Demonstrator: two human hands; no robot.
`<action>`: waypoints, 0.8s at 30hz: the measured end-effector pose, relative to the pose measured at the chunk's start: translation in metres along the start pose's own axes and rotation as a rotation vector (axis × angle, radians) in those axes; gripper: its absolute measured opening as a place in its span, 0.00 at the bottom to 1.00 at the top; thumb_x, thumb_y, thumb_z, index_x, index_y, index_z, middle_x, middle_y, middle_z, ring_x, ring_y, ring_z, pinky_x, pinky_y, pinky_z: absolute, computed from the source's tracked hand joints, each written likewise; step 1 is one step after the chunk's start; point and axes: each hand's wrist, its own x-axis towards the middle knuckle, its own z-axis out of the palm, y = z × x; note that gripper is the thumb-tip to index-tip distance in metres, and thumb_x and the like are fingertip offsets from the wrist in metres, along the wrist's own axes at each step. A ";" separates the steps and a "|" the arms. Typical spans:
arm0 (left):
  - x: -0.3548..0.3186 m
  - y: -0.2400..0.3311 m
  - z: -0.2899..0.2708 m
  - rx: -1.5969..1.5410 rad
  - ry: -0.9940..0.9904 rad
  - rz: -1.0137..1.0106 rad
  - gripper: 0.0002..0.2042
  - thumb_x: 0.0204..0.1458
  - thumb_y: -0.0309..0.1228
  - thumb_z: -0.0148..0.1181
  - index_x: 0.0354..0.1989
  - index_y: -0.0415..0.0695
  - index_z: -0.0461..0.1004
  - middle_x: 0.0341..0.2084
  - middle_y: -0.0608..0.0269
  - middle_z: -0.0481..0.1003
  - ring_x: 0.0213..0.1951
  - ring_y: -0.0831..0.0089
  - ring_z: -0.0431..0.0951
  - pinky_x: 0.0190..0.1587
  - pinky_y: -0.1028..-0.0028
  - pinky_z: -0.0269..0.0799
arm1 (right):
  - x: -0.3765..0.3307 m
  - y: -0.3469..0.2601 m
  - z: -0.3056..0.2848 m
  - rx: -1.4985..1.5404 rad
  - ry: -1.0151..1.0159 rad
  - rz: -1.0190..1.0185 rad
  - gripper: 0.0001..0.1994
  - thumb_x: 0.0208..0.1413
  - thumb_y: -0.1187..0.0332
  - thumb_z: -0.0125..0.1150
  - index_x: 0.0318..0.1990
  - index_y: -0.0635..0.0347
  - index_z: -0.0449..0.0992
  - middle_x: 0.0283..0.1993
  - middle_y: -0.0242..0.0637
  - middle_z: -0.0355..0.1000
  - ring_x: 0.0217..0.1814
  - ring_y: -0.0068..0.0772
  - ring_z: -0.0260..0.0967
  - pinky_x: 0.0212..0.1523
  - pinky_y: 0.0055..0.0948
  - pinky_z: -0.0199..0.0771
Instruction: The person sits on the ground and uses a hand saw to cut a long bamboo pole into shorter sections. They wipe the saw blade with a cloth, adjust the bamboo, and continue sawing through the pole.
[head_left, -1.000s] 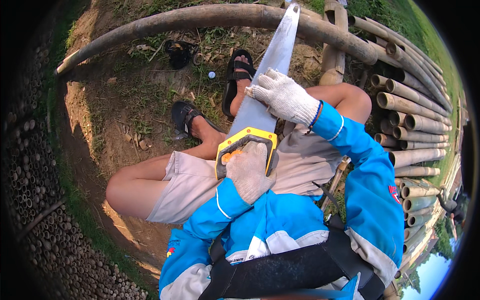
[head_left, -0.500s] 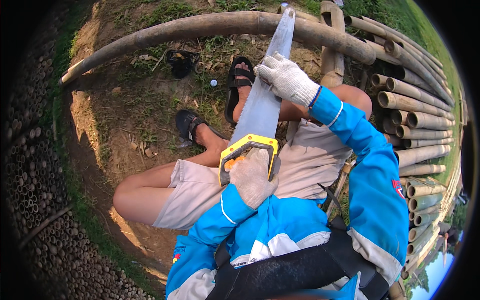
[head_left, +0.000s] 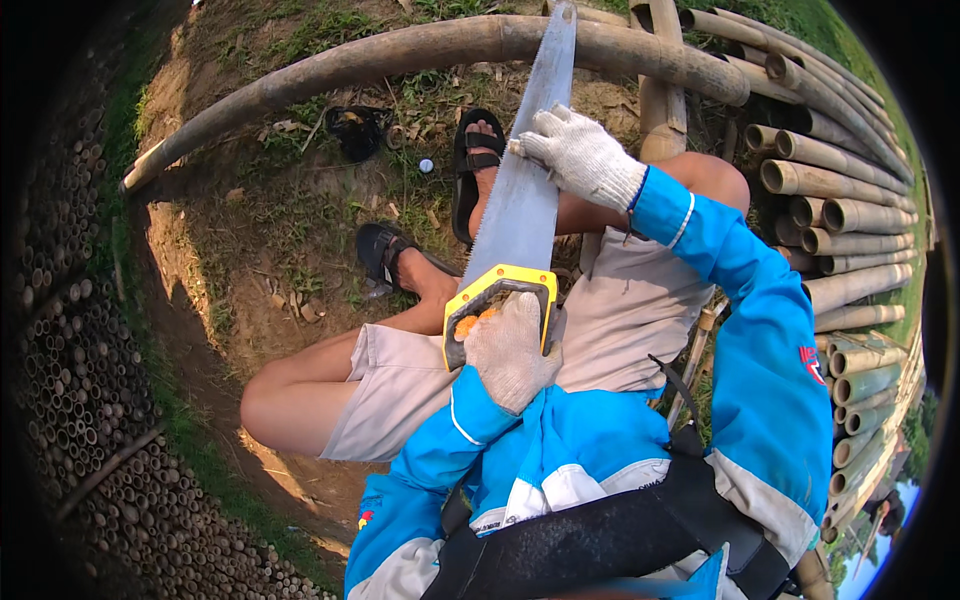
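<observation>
A hand saw (head_left: 517,220) with a long silver blade and a yellow-and-black handle slants up over my lap, its tip overlapping a long bamboo pole (head_left: 400,55). Its toothed edge faces left. My left hand (head_left: 508,345), in a white knit glove with orange showing at the fingers, is wrapped round the handle. My right hand (head_left: 582,158), gloved too, is on the blade about midway, its fingers bent across the face and one fingertip at the toothed edge. The underside of that grip is hidden.
The pole crosses beyond my feet and rests by an upright bamboo post (head_left: 660,110). Cut bamboo poles (head_left: 840,215) are stacked at the right. Many bamboo ends (head_left: 100,390) fill the left. A black bag (head_left: 358,132) and a small white ball (head_left: 426,165) lie on the dirt.
My right hand has shifted slightly down and right along the blade, toward the handle. The left hand keeps its grip on the handle. The view has shifted slightly.
</observation>
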 end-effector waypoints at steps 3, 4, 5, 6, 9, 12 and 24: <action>-0.001 0.002 -0.003 -0.021 -0.004 0.003 0.22 0.45 0.43 0.76 0.40 0.42 0.74 0.30 0.49 0.80 0.31 0.46 0.85 0.35 0.51 0.80 | 0.035 0.060 -0.012 -0.122 0.184 0.248 0.23 0.51 0.70 0.74 0.57 0.49 0.80 0.53 0.45 0.74 0.61 0.54 0.73 0.59 0.50 0.80; -0.001 0.003 -0.005 -0.037 0.003 0.004 0.23 0.45 0.43 0.76 0.40 0.42 0.74 0.30 0.49 0.80 0.30 0.46 0.85 0.35 0.52 0.80 | 0.041 0.068 -0.015 -0.147 0.211 0.346 0.23 0.50 0.70 0.74 0.56 0.51 0.79 0.51 0.45 0.74 0.58 0.55 0.73 0.56 0.51 0.80; -0.001 0.004 -0.007 -0.043 -0.004 0.012 0.23 0.44 0.44 0.76 0.40 0.42 0.74 0.29 0.49 0.80 0.30 0.46 0.85 0.35 0.52 0.81 | 0.042 0.066 -0.015 -0.174 0.233 0.332 0.23 0.50 0.69 0.73 0.56 0.52 0.79 0.50 0.46 0.73 0.57 0.55 0.72 0.56 0.52 0.80; -0.001 0.004 -0.009 -0.044 -0.006 0.020 0.23 0.44 0.44 0.76 0.39 0.42 0.74 0.29 0.50 0.80 0.30 0.46 0.85 0.35 0.52 0.81 | 0.039 0.058 -0.014 -0.133 0.184 0.294 0.24 0.52 0.67 0.73 0.58 0.52 0.79 0.54 0.45 0.74 0.60 0.54 0.72 0.59 0.51 0.79; 0.002 0.004 -0.009 -0.021 0.012 0.038 0.23 0.43 0.44 0.77 0.39 0.42 0.74 0.28 0.50 0.80 0.30 0.47 0.85 0.35 0.52 0.81 | 0.004 -0.012 -0.006 -0.001 0.078 0.096 0.24 0.52 0.67 0.73 0.59 0.50 0.79 0.55 0.43 0.74 0.62 0.51 0.73 0.62 0.47 0.79; 0.004 0.003 -0.006 -0.012 0.026 0.048 0.23 0.44 0.44 0.77 0.39 0.42 0.74 0.27 0.50 0.80 0.30 0.47 0.85 0.34 0.52 0.81 | -0.018 -0.053 0.000 0.121 -0.050 -0.153 0.25 0.48 0.66 0.75 0.57 0.47 0.80 0.53 0.42 0.74 0.62 0.48 0.73 0.63 0.46 0.78; 0.007 0.001 -0.005 -0.042 -0.027 0.008 0.24 0.45 0.47 0.77 0.39 0.42 0.74 0.27 0.49 0.80 0.30 0.47 0.86 0.35 0.51 0.81 | -0.021 -0.047 0.002 0.143 -0.058 -0.124 0.31 0.43 0.69 0.78 0.60 0.45 0.79 0.55 0.42 0.73 0.60 0.51 0.72 0.60 0.47 0.79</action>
